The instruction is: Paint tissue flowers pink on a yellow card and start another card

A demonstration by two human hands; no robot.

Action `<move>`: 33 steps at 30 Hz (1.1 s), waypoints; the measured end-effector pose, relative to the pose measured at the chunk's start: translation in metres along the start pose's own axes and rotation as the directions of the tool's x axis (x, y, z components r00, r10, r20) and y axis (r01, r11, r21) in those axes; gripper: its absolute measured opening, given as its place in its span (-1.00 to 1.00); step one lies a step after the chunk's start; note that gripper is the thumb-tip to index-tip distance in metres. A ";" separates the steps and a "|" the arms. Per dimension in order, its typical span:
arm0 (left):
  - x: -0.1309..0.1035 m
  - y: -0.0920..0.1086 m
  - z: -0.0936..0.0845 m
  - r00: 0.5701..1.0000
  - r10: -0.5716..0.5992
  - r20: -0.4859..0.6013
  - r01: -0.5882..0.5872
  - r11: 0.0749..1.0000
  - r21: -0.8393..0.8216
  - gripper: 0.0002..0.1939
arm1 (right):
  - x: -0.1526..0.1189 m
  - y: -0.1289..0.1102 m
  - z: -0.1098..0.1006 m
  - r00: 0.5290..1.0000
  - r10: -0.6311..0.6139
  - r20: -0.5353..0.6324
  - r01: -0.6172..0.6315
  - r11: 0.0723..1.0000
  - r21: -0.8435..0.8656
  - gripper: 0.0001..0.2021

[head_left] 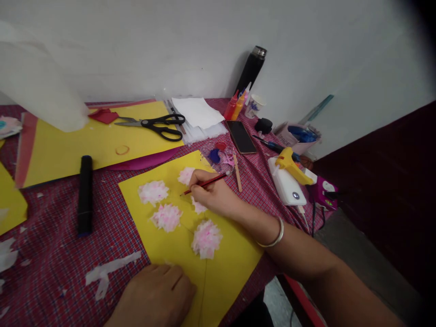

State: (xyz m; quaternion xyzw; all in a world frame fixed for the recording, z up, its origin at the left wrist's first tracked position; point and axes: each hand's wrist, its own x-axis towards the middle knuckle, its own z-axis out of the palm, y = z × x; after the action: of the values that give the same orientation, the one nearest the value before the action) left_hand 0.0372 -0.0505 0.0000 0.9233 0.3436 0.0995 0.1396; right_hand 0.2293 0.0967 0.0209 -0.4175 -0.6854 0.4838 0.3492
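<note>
"Where is the pencil (pixel 215 179)?"

"In the right hand (pixel 223 200), its grip clamped on the shaft, the tip at a yellow sheet (pixel 225 277) among 5 pink-and-white paper flowers (pixel 166 217), 2 of them partly hidden by the hand."

"And the left hand (pixel 155 295)?"

"Back upward on the sheet's near part, close to a torn white strip (pixel 114 266); whether its grip is apart or together, I cannot tell."

"What surrounds the sheet?"

"On the checked-cloth counter (pixel 116 227), 1 black marker (pixel 85 195) lies left; scissors (pixel 145 123) rest on yellow paper (pixel 75 145) beyond. Paint blobs (pixel 214 156), 1 wooden stick (pixel 237 172) and a phone (pixel 241 136) sit past the right hand."

"Farther right?"

"A yellow glue gun (pixel 293 165) on a white power bank (pixel 286 188)."
</note>
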 end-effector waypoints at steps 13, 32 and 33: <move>-0.001 0.000 -0.001 0.999 -0.013 0.041 0.013 1.000 0.005 -0.81 | 0.001 0.006 0.001 0.995 -0.066 -0.071 0.057 0.990 -0.129 -0.92; -0.001 0.001 0.000 1.000 -0.022 0.000 0.022 1.000 -0.009 -0.83 | -0.003 -0.003 -0.001 0.996 -0.083 -0.035 0.071 0.965 -0.253 -0.91; -0.001 0.001 0.000 1.000 -0.017 0.006 0.017 1.000 -0.013 -0.83 | -0.004 -0.003 -0.001 0.996 -0.080 -0.029 0.070 0.967 -0.243 -0.91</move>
State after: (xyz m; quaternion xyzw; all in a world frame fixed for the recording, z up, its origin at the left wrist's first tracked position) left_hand 0.0374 -0.0519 0.0002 0.9197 0.3506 0.0979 0.1475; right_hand 0.2311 0.0933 0.0240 -0.4399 -0.7477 0.3749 0.3269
